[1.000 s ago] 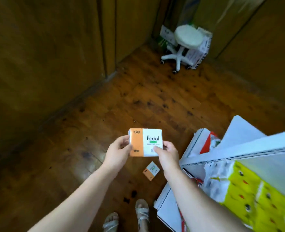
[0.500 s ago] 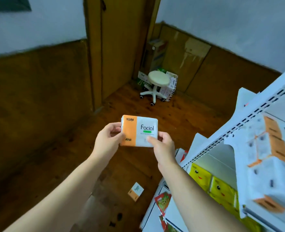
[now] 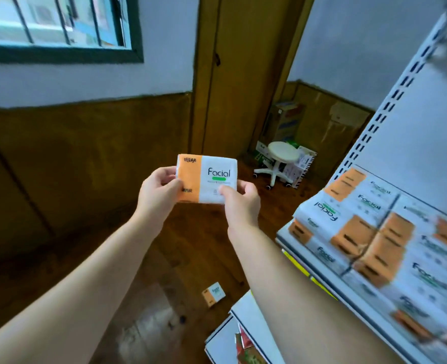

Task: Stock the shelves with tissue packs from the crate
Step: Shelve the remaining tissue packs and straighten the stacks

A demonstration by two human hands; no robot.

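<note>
From the head camera, I hold one tissue pack (image 3: 206,178) up in front of me with both hands, well above the wooden floor (image 3: 191,240) and to the left of the shelf (image 3: 353,302). My left hand (image 3: 159,195) pinches its orange end, thumb on the front and fingers curled behind. My right hand (image 3: 240,203) pinches the lower white corner the same way. The front reads "Facial".

The shelf on my right carries a load of matching orange-and-white stocked packs (image 3: 374,232), lying flat in rows and stacked at least two high at the near end. They are too blurred for me to count. Below it, a lower shelf (image 3: 254,319) holds some red and green packets (image 3: 246,348), number unclear.

One more small pack, the fallen pack (image 3: 213,294), lies on the floor between my forearms. One white stool (image 3: 280,156) stands in the far corner, with cardboard boxes (image 3: 285,122) behind it.
</note>
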